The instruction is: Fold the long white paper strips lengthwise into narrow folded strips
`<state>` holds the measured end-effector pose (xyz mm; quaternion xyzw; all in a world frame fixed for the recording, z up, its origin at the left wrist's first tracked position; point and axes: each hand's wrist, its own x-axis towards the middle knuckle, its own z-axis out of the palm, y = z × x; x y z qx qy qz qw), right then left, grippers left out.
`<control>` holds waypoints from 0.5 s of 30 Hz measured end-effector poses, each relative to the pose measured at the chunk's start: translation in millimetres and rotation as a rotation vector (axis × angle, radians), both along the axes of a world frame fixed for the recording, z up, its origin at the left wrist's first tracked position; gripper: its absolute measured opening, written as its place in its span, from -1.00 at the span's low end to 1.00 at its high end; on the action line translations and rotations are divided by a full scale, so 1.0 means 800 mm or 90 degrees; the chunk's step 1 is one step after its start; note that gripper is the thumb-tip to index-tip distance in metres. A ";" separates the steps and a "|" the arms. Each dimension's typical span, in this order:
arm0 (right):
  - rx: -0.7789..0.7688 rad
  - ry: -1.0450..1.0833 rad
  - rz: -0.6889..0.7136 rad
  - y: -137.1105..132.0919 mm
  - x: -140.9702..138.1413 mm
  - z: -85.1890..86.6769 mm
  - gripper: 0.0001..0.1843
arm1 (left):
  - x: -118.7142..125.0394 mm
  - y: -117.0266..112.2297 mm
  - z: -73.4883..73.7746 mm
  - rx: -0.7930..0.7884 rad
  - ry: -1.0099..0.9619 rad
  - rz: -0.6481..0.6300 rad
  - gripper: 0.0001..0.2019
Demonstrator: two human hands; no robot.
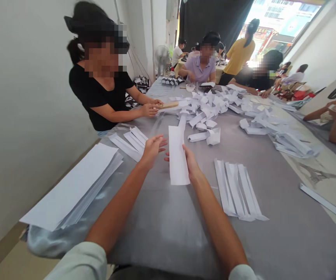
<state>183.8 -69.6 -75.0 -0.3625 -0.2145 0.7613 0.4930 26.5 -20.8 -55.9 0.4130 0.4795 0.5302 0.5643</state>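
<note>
A folded strip of white paper [178, 159] stands up over the middle of the table, with my right hand [191, 165] closed around its right edge. Fingertips of that hand show past the paper's left side. Just left of the paper is my left hand [154, 148], its fingers apart and holding nothing. Below and left of it lie several narrow folded paper strips [134, 142]. More long folded strips [239, 190] rest side by side to the right of my right forearm.
A stack of flat white sheets [77, 186] lies at the table's left edge. Beyond my hands is a heap of folded paper pieces [211, 107] on the grey tablecloth [162, 217]. At left, a person in black [104, 89] handles paper and a tan strip [168, 105]. Others sit further back.
</note>
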 end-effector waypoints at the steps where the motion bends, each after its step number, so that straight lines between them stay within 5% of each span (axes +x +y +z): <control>1: -0.008 -0.001 -0.004 0.002 0.000 -0.001 -0.45 | 0.005 0.009 -0.002 -0.025 -0.044 -0.047 -0.70; 8: -0.028 -0.165 -0.115 0.006 -0.002 -0.014 -0.54 | 0.024 0.013 -0.025 -0.014 -0.145 -0.171 -0.63; 15: 0.088 -0.307 -0.157 0.003 -0.010 -0.018 -0.51 | 0.026 0.011 -0.022 0.022 -0.139 -0.199 -0.50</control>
